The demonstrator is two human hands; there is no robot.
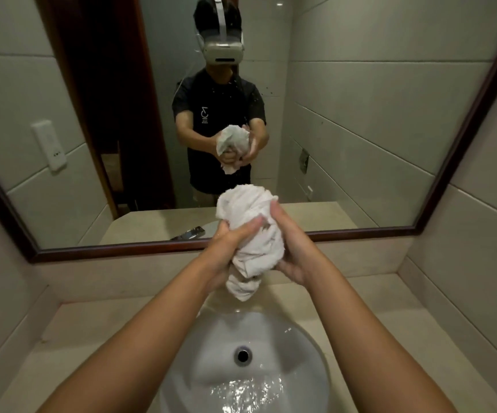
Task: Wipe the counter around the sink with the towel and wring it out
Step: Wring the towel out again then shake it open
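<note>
While both arms reach out over the sink (181,353), my left hand (229,248) and right hand (292,248) are clenched around the bunched white towel (250,225), held upright in the air above the basin's far rim. Water ripples near the drain (242,355). Counter (71,338) lies either side.

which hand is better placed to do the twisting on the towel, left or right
Left, probably. The left hand is wrapped over the middle of the bunched towel with fingers across its front, so it could turn it. The right hand cups the towel's side more openly, better suited to bracing. Both hold it above the sink.
</note>
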